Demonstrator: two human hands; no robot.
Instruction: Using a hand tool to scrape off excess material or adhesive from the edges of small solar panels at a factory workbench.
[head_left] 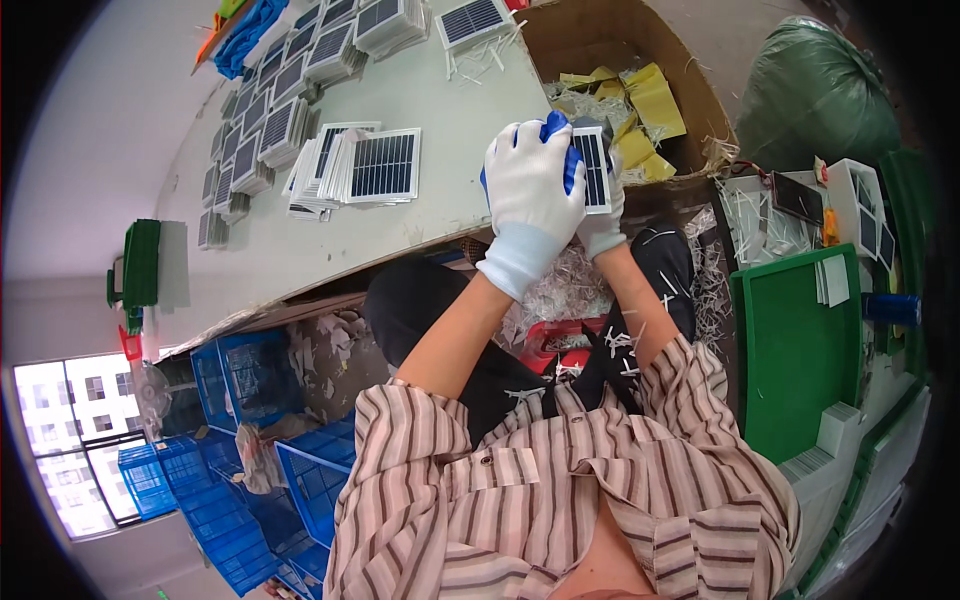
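Observation:
Both hands wear white knit gloves with blue coated palms. A small solar panel (594, 172) with a white frame stands tilted between them, at the table's right edge above my lap. My left hand (533, 185) grips it from the left, its back toward me and its fingers bent over the panel's edge. On the panel's right side is my right hand (604, 226), partly hidden behind it, holding that edge. Left of my hands, a loose fanned stack of similar panels (385, 166) lies on the white table (440, 215).
Many stacked panels (284, 128) fill the table's far left. A cardboard box (700, 95) with yellow paper and white strips stands beyond my hands. At right are a green tray (800, 350) and a green bag (815, 95). Blue crates (225, 510) stand at lower left.

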